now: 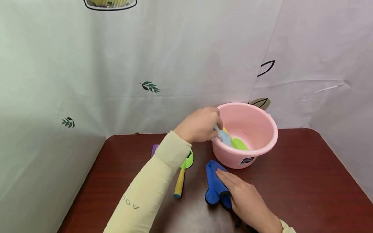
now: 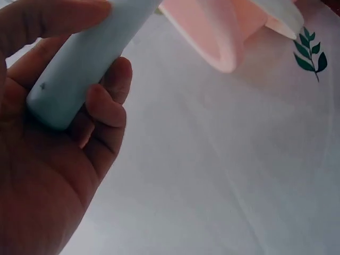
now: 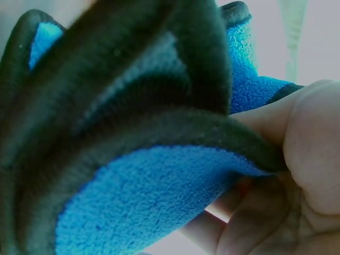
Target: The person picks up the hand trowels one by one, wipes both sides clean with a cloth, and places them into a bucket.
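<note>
My left hand is at the left rim of a pink basin, its fingers curled round a pale blue handled tool. The lower part of this tool reaches inside the basin; its kind cannot be made out. Inside, beside it, lies a lime green toy shovel with a yellow handle. In front of the basin, my right hand grips a folded blue cloth with black edging. The right wrist view shows the cloth pinched between thumb and fingers.
Left of the blue cloth, a second green toy shovel with a yellow handle lies on the dark red table. A purple item is mostly hidden behind the left sleeve. A white printed curtain closes off the back and sides.
</note>
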`<control>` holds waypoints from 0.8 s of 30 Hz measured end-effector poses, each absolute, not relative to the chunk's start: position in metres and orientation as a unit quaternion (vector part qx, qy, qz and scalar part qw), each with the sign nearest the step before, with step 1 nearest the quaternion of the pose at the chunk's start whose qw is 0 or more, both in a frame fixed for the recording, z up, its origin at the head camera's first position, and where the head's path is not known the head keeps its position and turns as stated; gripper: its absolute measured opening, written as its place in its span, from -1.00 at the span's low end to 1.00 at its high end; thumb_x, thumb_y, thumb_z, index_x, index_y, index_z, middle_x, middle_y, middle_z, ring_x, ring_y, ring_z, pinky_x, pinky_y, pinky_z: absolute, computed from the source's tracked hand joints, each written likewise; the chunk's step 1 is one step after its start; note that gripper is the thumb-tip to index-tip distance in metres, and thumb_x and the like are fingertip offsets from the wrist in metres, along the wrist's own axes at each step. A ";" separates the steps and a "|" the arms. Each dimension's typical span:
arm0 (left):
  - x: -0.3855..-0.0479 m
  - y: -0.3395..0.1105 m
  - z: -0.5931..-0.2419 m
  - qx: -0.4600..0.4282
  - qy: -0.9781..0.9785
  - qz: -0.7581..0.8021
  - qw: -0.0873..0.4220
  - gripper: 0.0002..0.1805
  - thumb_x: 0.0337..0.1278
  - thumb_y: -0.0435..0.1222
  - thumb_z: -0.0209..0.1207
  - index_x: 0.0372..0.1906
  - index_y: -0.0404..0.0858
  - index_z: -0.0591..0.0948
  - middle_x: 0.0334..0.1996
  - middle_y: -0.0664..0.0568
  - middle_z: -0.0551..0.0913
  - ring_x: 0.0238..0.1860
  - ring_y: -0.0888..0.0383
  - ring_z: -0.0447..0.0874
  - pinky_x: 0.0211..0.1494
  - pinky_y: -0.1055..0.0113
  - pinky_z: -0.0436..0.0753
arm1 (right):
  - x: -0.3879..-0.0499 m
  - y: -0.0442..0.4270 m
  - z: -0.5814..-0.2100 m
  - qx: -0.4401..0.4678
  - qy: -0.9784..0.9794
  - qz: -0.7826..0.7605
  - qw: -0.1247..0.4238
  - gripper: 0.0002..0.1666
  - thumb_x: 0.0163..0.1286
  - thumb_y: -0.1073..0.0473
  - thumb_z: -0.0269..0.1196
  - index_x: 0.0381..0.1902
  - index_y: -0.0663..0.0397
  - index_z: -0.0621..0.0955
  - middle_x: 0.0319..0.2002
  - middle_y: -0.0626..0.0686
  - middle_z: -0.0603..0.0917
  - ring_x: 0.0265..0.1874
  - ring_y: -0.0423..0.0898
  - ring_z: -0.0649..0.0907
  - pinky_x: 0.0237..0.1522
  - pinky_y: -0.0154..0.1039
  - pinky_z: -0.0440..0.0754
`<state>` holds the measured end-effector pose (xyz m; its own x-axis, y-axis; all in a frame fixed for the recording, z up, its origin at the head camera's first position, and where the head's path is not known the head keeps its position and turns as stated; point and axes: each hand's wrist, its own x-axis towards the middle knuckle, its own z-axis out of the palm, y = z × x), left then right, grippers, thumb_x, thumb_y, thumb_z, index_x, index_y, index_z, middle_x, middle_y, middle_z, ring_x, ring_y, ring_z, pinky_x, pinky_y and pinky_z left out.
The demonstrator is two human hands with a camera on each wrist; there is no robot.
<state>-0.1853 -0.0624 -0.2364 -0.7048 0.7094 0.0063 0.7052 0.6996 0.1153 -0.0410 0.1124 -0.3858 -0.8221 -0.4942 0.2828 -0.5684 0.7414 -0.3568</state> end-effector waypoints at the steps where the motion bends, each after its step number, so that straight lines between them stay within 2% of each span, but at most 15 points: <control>1: -0.186 -0.059 -0.238 0.381 0.923 0.047 0.024 -0.77 0.23 -0.31 0.25 -0.06 -0.15 0.79 -0.07 0.06 0.67 -0.07 0.15 0.60 0.08 0.31 0.57 | -0.041 0.112 -0.386 0.288 -0.928 0.217 0.087 -0.22 0.05 0.57 0.28 0.30 0.10 0.58 0.28 -0.01 0.58 0.25 -0.06 0.57 -0.01 -0.07 0.67; 7: -0.189 -0.041 -0.253 0.372 0.928 0.010 0.017 -0.79 0.32 -0.29 0.14 -0.17 -0.13 0.79 -0.15 0.08 0.70 -0.19 0.17 0.66 -0.02 0.30 0.63 | -0.041 0.111 -0.389 0.300 -0.924 0.218 0.098 -0.21 0.03 0.59 0.28 0.29 0.11 0.58 0.28 0.00 0.58 0.25 -0.07 0.57 -0.02 -0.08 0.68; 11: -0.192 -0.033 -0.266 0.370 0.929 0.008 0.017 -0.80 0.31 -0.29 0.15 -0.28 -0.11 0.79 -0.25 0.12 0.71 -0.25 0.20 0.64 -0.09 0.32 0.62 | -0.041 0.111 -0.389 0.305 -0.921 0.219 0.103 -0.20 0.03 0.58 0.28 0.30 0.10 0.58 0.29 -0.01 0.57 0.26 -0.07 0.57 0.00 -0.09 0.67; 16: -0.195 -0.031 -0.278 0.368 0.929 0.026 0.030 -0.77 0.32 -0.31 0.15 -0.31 -0.06 0.80 -0.26 0.19 0.73 -0.26 0.24 0.64 -0.15 0.38 0.60 | -0.041 0.111 -0.389 0.305 -0.919 0.223 0.113 -0.19 0.01 0.59 0.27 0.29 0.11 0.58 0.29 -0.01 0.58 0.25 -0.06 0.57 0.00 -0.08 0.67; 19: -0.197 -0.030 -0.282 0.366 0.929 0.035 0.038 -0.79 0.33 -0.27 0.18 -0.30 -0.03 0.81 -0.24 0.22 0.74 -0.25 0.26 0.65 -0.12 0.40 0.59 | -0.041 0.111 -0.390 0.304 -0.919 0.224 0.114 -0.20 0.01 0.60 0.26 0.28 0.12 0.59 0.28 0.00 0.58 0.25 -0.05 0.58 0.00 -0.07 0.67; 24: -0.200 -0.026 -0.286 0.370 0.927 0.026 0.046 -0.78 0.35 -0.19 0.21 -0.43 -0.08 0.75 -0.40 0.17 0.69 -0.34 0.23 0.61 -0.11 0.39 0.57 | -0.041 0.112 -0.389 0.298 -0.923 0.219 0.101 -0.23 0.04 0.59 0.25 0.27 0.14 0.59 0.27 0.01 0.59 0.25 -0.05 0.57 0.03 -0.08 0.66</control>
<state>-0.1999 -0.0263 -0.2858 -0.7214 0.6893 -0.0668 0.6845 0.7244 0.0822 -0.0413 0.1115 -0.3893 -0.8016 -0.5070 0.3168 -0.5953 0.7256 -0.3452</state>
